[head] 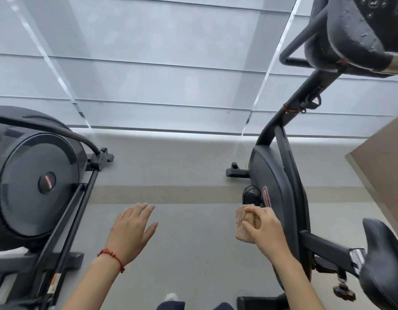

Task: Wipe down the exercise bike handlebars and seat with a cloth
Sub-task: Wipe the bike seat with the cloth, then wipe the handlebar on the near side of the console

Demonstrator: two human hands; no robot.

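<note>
Gripping a folded tan cloth [247,223], the right hand [264,227] has its fingers curled over the top of the pad and holds it in the air, just in front of the exercise bike's dark flywheel housing [273,186]. The left hand [132,229] floats out over the grey floor [193,253], palm down, fingers straight and slightly spread, holding nothing at all; a red string bracelet [112,258] circles that wrist. The exercise bike [283,153] stands on the right side of the view, and its black seat [381,260] sits low at the right edge, well apart from the cloth. Up in the top right corner the handlebars [298,41] loop beside the console [354,34], far above both hands. On the left stands another machine [34,182] with a big round disc cover. Pale window blinds [160,63] fill the background.
</note>
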